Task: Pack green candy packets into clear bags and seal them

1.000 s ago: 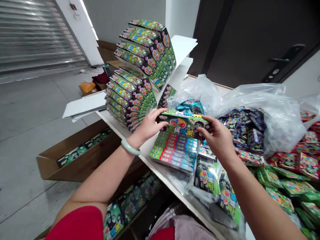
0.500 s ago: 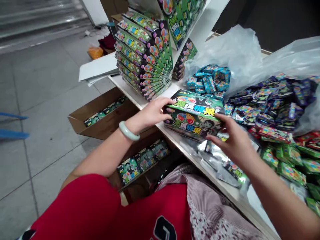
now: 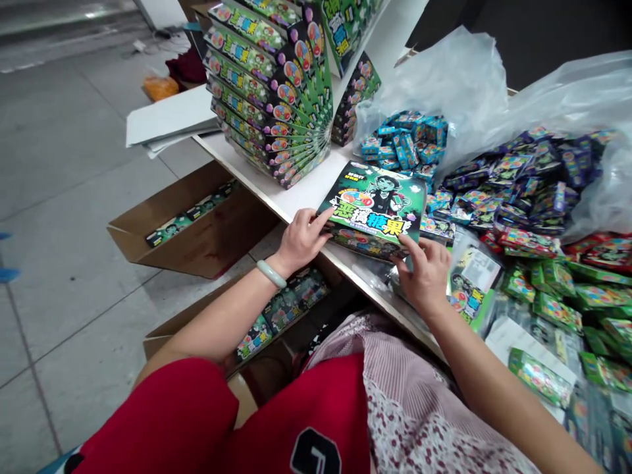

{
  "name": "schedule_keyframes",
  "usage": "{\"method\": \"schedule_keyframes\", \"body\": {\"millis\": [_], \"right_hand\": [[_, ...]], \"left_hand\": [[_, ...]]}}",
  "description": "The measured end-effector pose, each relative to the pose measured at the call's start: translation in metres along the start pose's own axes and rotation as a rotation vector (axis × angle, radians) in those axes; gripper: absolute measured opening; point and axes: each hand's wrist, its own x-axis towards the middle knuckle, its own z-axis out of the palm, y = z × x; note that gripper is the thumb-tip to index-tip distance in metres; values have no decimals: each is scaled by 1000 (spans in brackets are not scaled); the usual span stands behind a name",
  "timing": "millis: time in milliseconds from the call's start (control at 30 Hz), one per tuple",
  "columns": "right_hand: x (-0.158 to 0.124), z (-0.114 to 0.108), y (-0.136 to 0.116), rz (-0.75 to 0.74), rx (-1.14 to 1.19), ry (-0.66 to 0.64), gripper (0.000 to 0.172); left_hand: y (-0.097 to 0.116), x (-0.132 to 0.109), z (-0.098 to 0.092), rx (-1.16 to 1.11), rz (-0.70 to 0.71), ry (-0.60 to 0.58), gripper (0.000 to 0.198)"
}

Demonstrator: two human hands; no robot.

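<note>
Left hand (image 3: pixel 305 238) pinches the near left corner of the green-and-black box (image 3: pixel 375 197), thumb against its front. The box lies lid up at the edge of the white table (image 3: pixel 316 181), between both hands and just beyond them. Right hand (image 3: pixel 425 270) grips the near right corner; green packets (image 3: pixel 557 311) lie farther right.

A white counter (image 3: pixel 302 196) stands at the left grip (image 3: pixel 302 238); grey tiled floor (image 3: pixel 59 164) extends leftward; a dark surface (image 3: pixel 548 29) rises beyond.
</note>
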Motion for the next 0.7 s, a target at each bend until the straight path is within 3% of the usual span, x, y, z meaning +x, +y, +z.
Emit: {"method": "schedule_keyframes", "body": {"millis": [133,267,400,500,567,700], "right_hand": [[0,0,2,17,19,-34,40],[-1,1,3,24,61,-31,41],[0,2,2,7,77,0,38],[1,3,1,14,110,20,38],[1,3,0,35,138,34,40],[-1,-1,-1,42,181,8,48]], "left_hand": [[-2,0,2,-2,33,12,50],[-3,-2,3,-98,-22,16,46],[-8,-12,4,-436,-234,80,50],[-10,-20,7,-586,-409,93,24],[-8,-22,11,-592,-425,67,6],[-2,-20,18,-558,-422,81,4]]}}
